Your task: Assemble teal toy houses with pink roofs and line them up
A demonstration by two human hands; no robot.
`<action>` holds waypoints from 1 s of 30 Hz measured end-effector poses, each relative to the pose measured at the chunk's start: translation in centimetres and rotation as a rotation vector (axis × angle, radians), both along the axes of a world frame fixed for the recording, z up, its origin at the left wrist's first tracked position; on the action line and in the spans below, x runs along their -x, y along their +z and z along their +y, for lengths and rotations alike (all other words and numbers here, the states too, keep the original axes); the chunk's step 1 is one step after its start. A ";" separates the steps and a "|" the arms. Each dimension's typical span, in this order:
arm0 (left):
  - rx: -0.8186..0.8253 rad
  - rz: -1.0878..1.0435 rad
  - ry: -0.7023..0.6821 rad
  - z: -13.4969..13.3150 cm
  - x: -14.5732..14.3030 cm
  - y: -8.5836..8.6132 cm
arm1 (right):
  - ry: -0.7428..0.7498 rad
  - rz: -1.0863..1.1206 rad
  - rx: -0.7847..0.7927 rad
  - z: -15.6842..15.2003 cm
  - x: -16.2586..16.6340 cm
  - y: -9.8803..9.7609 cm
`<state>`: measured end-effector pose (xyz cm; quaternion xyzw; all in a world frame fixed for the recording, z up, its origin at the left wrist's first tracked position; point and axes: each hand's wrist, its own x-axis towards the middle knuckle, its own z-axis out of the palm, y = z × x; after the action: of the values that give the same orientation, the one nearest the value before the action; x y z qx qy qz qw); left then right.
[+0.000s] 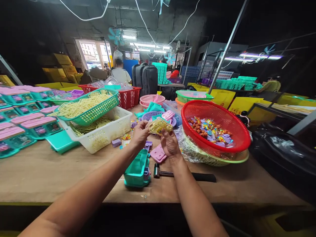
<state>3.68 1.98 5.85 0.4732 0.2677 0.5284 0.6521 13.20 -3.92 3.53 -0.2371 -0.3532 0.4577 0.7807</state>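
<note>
Both my hands are raised over the middle of the table, gripping a pale yellow piece that looks like moulded plastic [160,126]; its exact kind is not plain. My left hand [140,134] pinches its left end. On its right side, the fingers of my right hand [170,143] are closed, partly hiding it. Below my hands stands a teal plastic toy case [136,171], its hollow side up, with purple parts on its right. A pink panel [158,153] lies beside the case. Under my right forearm, a black-headed hammer [203,177] rests on the table.
At right, a red basket [240,136] holds small colourful parts. Left of my hands, a teal basket [108,105] of pale yellow strips sits on a white basket [112,131]. Finished-looking teal boxes with pink lids [40,121] fill the far left. A person [120,74] sits beyond.
</note>
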 end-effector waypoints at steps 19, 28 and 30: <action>-0.362 0.483 -0.032 -6.3 11.3 -0.7 | 0.455 -0.481 0.043 -1.4 0.9 -0.9; -0.526 0.875 0.405 -10.8 11.6 -3.1 | 0.260 -1.165 -0.109 -0.6 1.0 -3.0; -0.529 0.906 0.425 -11.0 11.5 -3.2 | 0.183 -1.248 -0.153 -0.4 0.9 -3.1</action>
<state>-7.78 -9.02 2.66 0.7358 0.4685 0.4414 0.2106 12.30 -4.30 0.45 -0.3715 -0.7923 0.2717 0.4004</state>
